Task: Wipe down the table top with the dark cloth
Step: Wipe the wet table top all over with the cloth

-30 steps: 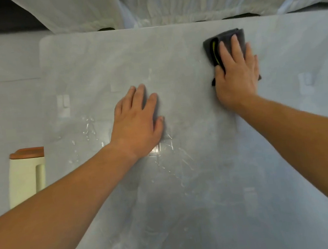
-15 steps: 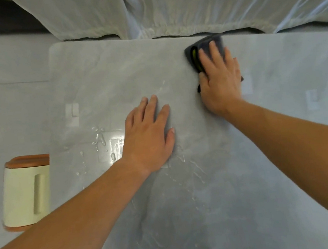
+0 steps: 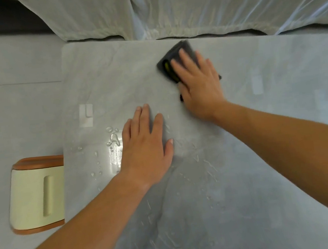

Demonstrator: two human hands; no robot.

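A grey table top (image 3: 264, 153), streaked with water, stands before pale curtains (image 3: 186, 5), a cream container (image 3: 34, 194) beside its left edge. Near the far edge, the dark cloth (image 3: 176, 58) lies under the flat, spread right hand (image 3: 199, 87). The left hand (image 3: 145, 147) rests open-palmed, holding nothing.

Dark cloth (image 3: 180, 58): mostly hidden under the right hand (image 3: 199, 85); only its far end and two small corners show. Its yellow-green patch (image 3: 168, 67) is too blurred to tell what it is. Right hand smeared, finger edges soft.

Table top (image 3: 264, 153) runs off the near and right edges. Both forearms cut off there too.

Cream bin (image 3: 32, 196): right side hidden behind the table's edge.

Pale curtain (image 3: 186, 5) cut off at the top.
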